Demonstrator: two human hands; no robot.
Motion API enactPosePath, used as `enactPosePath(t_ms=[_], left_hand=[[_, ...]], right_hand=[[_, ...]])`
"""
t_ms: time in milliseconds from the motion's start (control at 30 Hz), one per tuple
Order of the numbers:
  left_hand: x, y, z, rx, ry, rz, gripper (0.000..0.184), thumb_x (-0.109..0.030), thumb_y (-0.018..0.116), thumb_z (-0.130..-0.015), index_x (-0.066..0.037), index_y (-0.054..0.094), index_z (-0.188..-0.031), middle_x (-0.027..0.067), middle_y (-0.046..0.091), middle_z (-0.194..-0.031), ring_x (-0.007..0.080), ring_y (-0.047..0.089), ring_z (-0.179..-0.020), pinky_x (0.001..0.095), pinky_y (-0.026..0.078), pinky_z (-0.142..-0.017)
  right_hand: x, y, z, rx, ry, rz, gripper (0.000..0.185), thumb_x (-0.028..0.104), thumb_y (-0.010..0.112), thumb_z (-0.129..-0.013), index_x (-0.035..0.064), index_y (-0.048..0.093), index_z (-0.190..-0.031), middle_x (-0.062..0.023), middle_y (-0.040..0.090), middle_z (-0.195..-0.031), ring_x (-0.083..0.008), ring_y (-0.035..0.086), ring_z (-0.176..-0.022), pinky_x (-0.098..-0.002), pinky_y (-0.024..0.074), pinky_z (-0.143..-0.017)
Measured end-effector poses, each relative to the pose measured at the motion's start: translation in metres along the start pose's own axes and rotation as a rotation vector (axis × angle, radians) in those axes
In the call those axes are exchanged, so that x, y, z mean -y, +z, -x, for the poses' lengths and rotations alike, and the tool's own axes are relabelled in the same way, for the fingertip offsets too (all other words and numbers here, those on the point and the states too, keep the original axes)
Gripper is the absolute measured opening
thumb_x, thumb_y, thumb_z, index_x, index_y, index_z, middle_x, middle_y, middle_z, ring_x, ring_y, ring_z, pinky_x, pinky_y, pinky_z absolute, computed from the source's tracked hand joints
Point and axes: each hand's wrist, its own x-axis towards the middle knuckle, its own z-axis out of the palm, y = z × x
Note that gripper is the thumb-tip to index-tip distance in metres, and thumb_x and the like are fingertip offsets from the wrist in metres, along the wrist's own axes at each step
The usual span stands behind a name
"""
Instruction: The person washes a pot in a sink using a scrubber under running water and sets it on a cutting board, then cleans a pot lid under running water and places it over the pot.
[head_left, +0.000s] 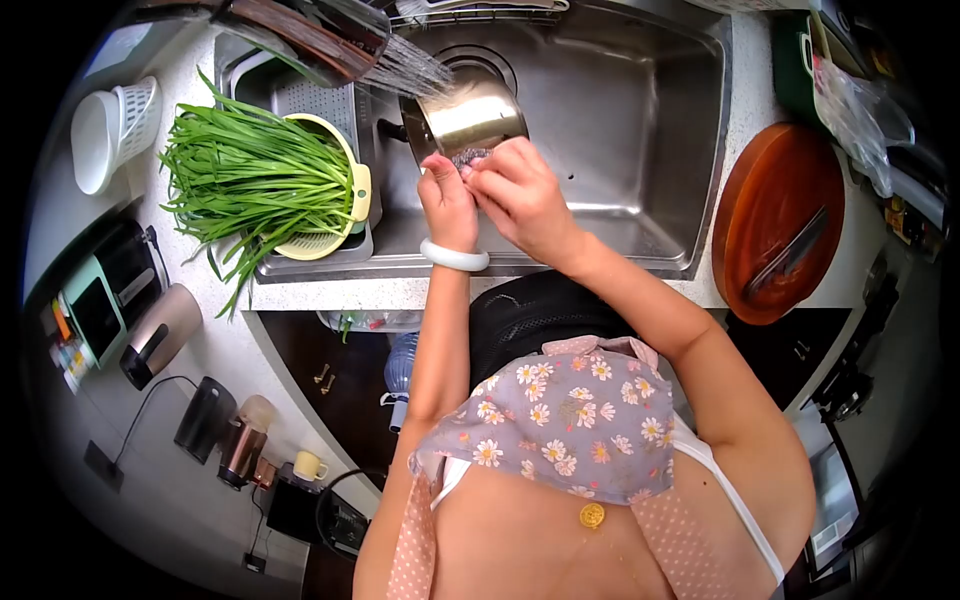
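Note:
A shiny metal pot [470,118] lies tilted on its side in the sink, its dark handle pointing left. Just below it, my left hand [450,205], with a white bangle at the wrist, is closed with the thumb on top. My right hand [525,195] meets it from the right, fingers curled in a pinch. A grey, curly steel wool scrubber [468,157] shows between the fingertips of both hands, against the pot's near side. The fingers cover much of it. Water sprays from the faucet [330,45] onto the pot.
Left of the hands, a cream basket [358,190] heaped with long green leaves [265,175] sits on the edge of the steel sink [640,160]. A round wooden board [735,230] carrying a knife [790,255] lies right. A kettle [162,335] stands on the left counter.

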Motion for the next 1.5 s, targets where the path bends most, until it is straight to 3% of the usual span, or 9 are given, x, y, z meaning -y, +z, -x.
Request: enactPosePath(t_ms=[233,500,667,833,933,1167,1300,1400,1500], left_hand=[[0.017,-0.001,0.004,-0.019,0.068,-0.104,0.071,-0.052,0.02,-0.1,0.007,0.053,-0.12,0.0147,0.058,-0.116,0.0217,0.053,-0.109,0.0328,0.035,-0.1],[0.061,0.001,0.012,-0.161,0.125,-0.389,0.069,-0.052,0.02,-0.1,0.007,0.055,-0.109,0.0142,0.062,-0.095,0.0196,0.055,-0.086,0.033,0.044,-0.078],[0.03,-0.004,0.003,-0.059,0.04,0.003,0.056,-0.042,0.034,-0.101,0.005,0.055,-0.08,0.0101,0.055,-0.072,0.0144,0.05,-0.07,0.0326,0.042,-0.064],[0.026,-0.007,0.014,0.098,0.29,-0.329,0.043,-0.033,0.052,-0.096,0.002,0.05,-0.072,0.0103,0.04,-0.054,0.0135,0.038,-0.055,0.0326,0.036,-0.053],[0.005,-0.004,0.02,0.191,0.247,-0.381,0.049,-0.037,0.051,-0.097,0.001,0.044,-0.068,0.004,0.031,-0.056,0.0125,0.031,-0.055,0.0305,0.029,-0.049],[0.012,-0.04,0.018,0.287,0.286,-0.384,0.044,-0.034,0.057,-0.093,0.001,0.053,-0.068,0.0083,0.036,-0.053,0.0172,0.033,-0.047,0.0316,0.03,-0.045],[0.009,-0.043,0.022,0.243,0.22,-0.3,0.033,-0.028,0.063,-0.09,0.002,0.061,-0.076,0.0066,0.045,-0.054,0.0137,0.037,-0.048,0.0284,0.032,-0.046],[-0.006,-0.034,0.015,0.289,0.215,-0.373,0.026,-0.023,0.07,-0.084,0.0,0.064,-0.074,0.0087,0.051,-0.052,0.0151,0.043,-0.044,0.0299,0.035,-0.045],[-0.008,-0.027,0.009,0.518,0.547,-0.752,0.026,-0.022,0.07,-0.082,-0.004,0.059,-0.066,0.0085,0.053,-0.051,0.0217,0.051,-0.043,0.0337,0.038,-0.044]], right_hand=[[-0.03,0.012,-0.041,0.081,0.093,0.118,0.006,0.007,0.063,-0.073,0.0022,0.061,-0.076,-0.0109,0.054,-0.079,-0.0308,0.05,-0.08,-0.0382,0.0443,-0.069],[-0.041,0.025,-0.043,0.045,0.141,0.068,0.008,0.008,0.06,-0.076,0.0011,0.06,-0.072,-0.0125,0.055,-0.08,-0.032,0.05,-0.079,-0.0398,0.0441,-0.07],[0.008,0.003,0.005,0.042,0.117,-0.067,0.012,0.008,0.064,-0.076,0.0002,0.057,-0.071,-0.0124,0.051,-0.077,-0.0311,0.049,-0.078,-0.0401,0.0428,-0.07],[-0.071,0.031,-0.039,0.198,0.19,0.087,0.011,0.015,0.066,-0.076,0.0036,0.067,-0.078,-0.0124,0.06,-0.081,-0.0329,0.055,-0.081,-0.0392,0.046,-0.073],[-0.132,0.044,-0.058,0.722,0.493,-0.131,0.024,0.03,0.068,-0.076,0.0082,0.071,-0.085,-0.0143,0.066,-0.075,-0.0298,0.064,-0.076,-0.0384,0.049,-0.071],[-0.197,0.015,0.015,0.794,0.755,-0.479,0.026,0.034,0.069,-0.079,0.0089,0.07,-0.084,-0.0071,0.066,-0.083,-0.017,0.059,-0.077,-0.0314,0.0459,-0.072],[-0.201,-0.032,0.093,0.532,0.958,0.147,0.037,0.036,0.063,-0.085,-0.0001,0.066,-0.093,-0.0159,0.066,-0.092,-0.0229,0.06,-0.088,-0.0315,0.0443,-0.082],[-0.179,-0.048,0.113,0.33,0.415,0.988,0.055,0.048,0.056,-0.087,-0.0004,0.063,-0.111,-0.0202,0.063,-0.11,-0.0352,0.057,-0.107,-0.0373,0.0421,-0.094],[-0.146,-0.057,0.042,0.409,0.997,0.017,0.069,0.06,0.046,-0.089,0.0001,0.059,-0.12,-0.0233,0.059,-0.116,-0.0346,0.053,-0.114,-0.0373,0.0389,-0.098]])
